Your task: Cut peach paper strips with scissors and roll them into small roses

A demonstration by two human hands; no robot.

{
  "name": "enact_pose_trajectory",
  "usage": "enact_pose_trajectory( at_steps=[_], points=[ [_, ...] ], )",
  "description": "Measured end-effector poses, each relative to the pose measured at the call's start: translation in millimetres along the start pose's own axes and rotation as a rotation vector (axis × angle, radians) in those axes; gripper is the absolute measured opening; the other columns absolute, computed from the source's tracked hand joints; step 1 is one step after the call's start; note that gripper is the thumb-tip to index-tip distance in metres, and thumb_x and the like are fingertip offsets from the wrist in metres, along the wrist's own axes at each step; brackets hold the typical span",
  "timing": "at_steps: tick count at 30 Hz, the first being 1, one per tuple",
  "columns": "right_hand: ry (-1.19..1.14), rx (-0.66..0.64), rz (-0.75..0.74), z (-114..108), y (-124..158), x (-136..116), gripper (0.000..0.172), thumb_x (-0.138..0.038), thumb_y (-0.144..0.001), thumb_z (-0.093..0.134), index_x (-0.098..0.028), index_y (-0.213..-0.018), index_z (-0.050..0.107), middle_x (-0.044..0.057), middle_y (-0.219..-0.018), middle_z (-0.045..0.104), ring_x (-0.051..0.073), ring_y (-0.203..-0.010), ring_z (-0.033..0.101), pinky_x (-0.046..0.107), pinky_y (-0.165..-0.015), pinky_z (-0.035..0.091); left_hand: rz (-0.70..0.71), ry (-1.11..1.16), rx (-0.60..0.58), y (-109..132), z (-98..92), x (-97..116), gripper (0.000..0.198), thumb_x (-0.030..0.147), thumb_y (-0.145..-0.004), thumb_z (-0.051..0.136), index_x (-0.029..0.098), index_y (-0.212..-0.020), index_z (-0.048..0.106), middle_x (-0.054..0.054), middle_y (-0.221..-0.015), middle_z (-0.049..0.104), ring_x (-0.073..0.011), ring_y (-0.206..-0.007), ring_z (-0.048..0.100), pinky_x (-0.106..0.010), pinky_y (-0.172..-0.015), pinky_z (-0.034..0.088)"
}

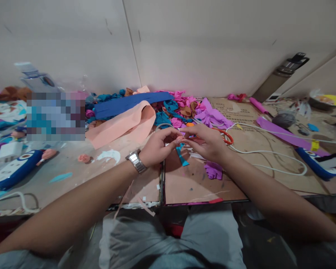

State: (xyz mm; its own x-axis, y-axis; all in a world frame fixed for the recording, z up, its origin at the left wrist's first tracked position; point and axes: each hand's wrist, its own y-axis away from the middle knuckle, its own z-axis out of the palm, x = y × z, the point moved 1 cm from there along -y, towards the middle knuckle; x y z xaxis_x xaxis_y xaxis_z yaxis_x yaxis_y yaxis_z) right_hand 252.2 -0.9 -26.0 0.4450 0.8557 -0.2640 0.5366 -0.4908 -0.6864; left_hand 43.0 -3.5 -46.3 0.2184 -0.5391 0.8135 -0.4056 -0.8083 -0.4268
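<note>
My left hand (160, 146), with a metal watch (137, 160) on its wrist, and my right hand (207, 142) meet above the front of the table. The fingertips of both pinch a small peach rosette (179, 139), mostly covered by the fingers. Just below it lies a blue strip (182, 157). A purple ruffled piece (213, 170) rests under my right wrist. Orange-handled scissors (227, 137) show partly behind my right hand. To the left of my left hand, a folded peach sheet (121, 129) and another peach rosette (84, 158) lie on the table.
Crumpled coloured pieces (182, 106) and a long blue sheet (131, 104) heap along the wall. A blue-and-white power strip (16, 170) sits left, another (316, 164) right. A white cable (280, 151) loops on the cardboard (229, 112). A dark bottle (280, 78) leans at back right.
</note>
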Motion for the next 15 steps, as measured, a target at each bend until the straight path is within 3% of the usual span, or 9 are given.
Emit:
enact_pose_trajectory(
  at_steps=[9, 15],
  points=[
    [-0.023, 0.042, 0.029, 1.5, 0.2, -0.3, 0.029, -0.034, -0.095, 0.066, -0.025, -0.123, 0.067, 0.005, -0.098, 0.077, 0.02, -0.089, 0.072, 0.033, -0.08, 0.055, 0.076, -0.021, -0.038, 1.7, -0.8, 3.4, 0.031, 0.039, -0.09, 0.07, 0.016, -0.11, 0.065, -0.008, -0.101, 0.07, -0.0165, -0.085, 0.067, -0.028, -0.076, 0.055],
    [-0.026, 0.042, 0.025, 2.8, -0.5, -3.4, 0.027, -0.032, -0.095, 0.066, -0.026, -0.121, 0.068, 0.005, -0.1, 0.078, 0.021, -0.092, 0.073, 0.034, -0.082, 0.056, 0.14, -0.191, -0.01, 1.8, -2.5, 6.1, 0.023, 0.037, -0.094, 0.064, 0.017, -0.105, 0.065, -0.007, -0.094, 0.067, -0.0163, -0.082, 0.062, -0.028, -0.074, 0.051]
  ],
)
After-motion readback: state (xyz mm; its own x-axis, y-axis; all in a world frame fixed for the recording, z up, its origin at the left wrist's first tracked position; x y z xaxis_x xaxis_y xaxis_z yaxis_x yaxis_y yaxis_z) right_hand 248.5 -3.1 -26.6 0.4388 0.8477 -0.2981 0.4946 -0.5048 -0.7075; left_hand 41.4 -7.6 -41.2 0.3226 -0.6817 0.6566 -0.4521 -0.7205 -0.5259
